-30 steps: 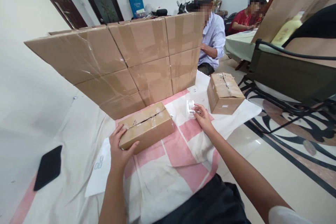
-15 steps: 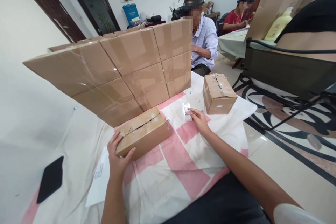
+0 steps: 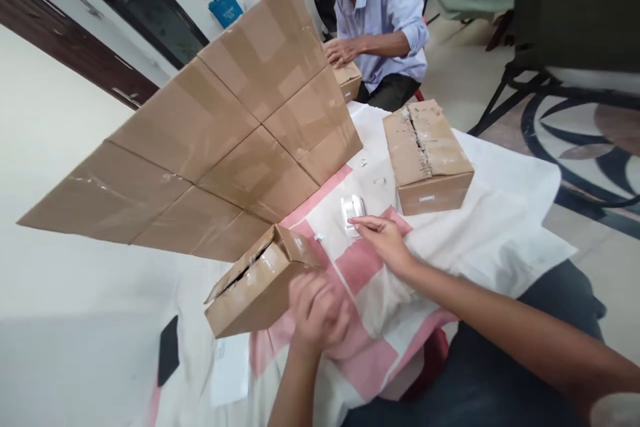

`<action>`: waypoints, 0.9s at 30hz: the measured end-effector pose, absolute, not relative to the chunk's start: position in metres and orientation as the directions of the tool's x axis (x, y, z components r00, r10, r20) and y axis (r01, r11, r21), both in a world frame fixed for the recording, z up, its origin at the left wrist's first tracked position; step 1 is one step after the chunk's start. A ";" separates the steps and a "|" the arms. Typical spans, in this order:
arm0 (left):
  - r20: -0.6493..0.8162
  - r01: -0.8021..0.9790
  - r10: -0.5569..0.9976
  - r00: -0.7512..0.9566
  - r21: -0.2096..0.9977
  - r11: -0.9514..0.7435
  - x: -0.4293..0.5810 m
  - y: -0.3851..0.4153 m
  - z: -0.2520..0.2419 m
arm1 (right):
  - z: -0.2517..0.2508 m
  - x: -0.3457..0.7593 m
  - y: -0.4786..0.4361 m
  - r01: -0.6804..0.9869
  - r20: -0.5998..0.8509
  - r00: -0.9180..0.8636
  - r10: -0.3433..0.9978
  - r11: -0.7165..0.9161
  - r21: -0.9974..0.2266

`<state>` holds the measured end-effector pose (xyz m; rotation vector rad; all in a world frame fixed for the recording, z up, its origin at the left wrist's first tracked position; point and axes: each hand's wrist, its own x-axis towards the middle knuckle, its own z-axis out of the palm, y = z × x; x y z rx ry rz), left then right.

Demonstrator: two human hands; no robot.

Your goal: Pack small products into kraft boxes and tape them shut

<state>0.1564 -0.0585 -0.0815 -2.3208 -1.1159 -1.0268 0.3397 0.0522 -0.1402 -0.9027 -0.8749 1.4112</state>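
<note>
A long cardboard box [image 3: 257,283] with a slit taped seam lies on the pink-and-white cloth [image 3: 480,227]. My left hand [image 3: 317,310] is just right of its near end, smeared by motion, so its fingers cannot be read. My right hand [image 3: 383,237] reaches forward with fingers stretched out, fingertips touching a small white plastic item [image 3: 351,208] on the cloth. A second, squarer cardboard box [image 3: 426,155] stands just beyond my right hand.
A wall of stacked taped cartons [image 3: 225,147] rises behind the long box. A person in a light blue shirt [image 3: 385,7] sits beyond it, hands on another small box [image 3: 349,79]. A black phone [image 3: 169,351] lies at left. A dark frame [image 3: 560,20] stands at right.
The camera tilted down and swung left. My left hand came off the long box's near end and moved right, now blurred. My right hand stays at the white item.
</note>
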 end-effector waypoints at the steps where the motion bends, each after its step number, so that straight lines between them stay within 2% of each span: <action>1: 0.677 0.748 0.558 0.480 0.016 -0.664 0.174 -0.036 -0.085 | -0.139 0.341 0.051 -0.440 -0.037 -0.039 0.999 -0.050 -0.897; 3: 0.586 0.728 0.661 0.469 0.168 -0.665 0.195 0.008 -0.098 | -0.137 0.342 0.047 -0.460 -0.041 -0.055 0.998 -0.062 -0.886; 6: 0.538 0.676 0.792 0.290 0.470 -0.567 0.203 0.054 -0.121 | -0.137 0.342 0.044 -0.461 -0.036 -0.065 0.997 -0.062 -0.885; 8: 0.520 0.623 0.825 0.224 0.575 -0.531 0.201 0.067 -0.133 | -0.139 0.343 0.043 -0.460 -0.026 -0.083 0.996 -0.061 -0.886; 18: 0.609 0.566 0.790 0.071 0.627 -0.535 0.199 0.061 -0.140 | -0.134 0.347 0.038 -0.412 -0.077 -0.118 0.990 -0.119 -0.903; 23: 0.557 0.566 0.827 0.071 0.661 -0.493 0.190 0.059 -0.146 | -0.131 0.347 0.036 -0.328 -0.060 -0.112 0.992 -0.094 -0.940; 27: 0.435 0.449 0.897 0.077 0.788 -0.421 0.184 0.061 -0.148 | -0.130 0.348 0.036 -0.283 -0.032 -0.108 0.994 -0.061 -0.957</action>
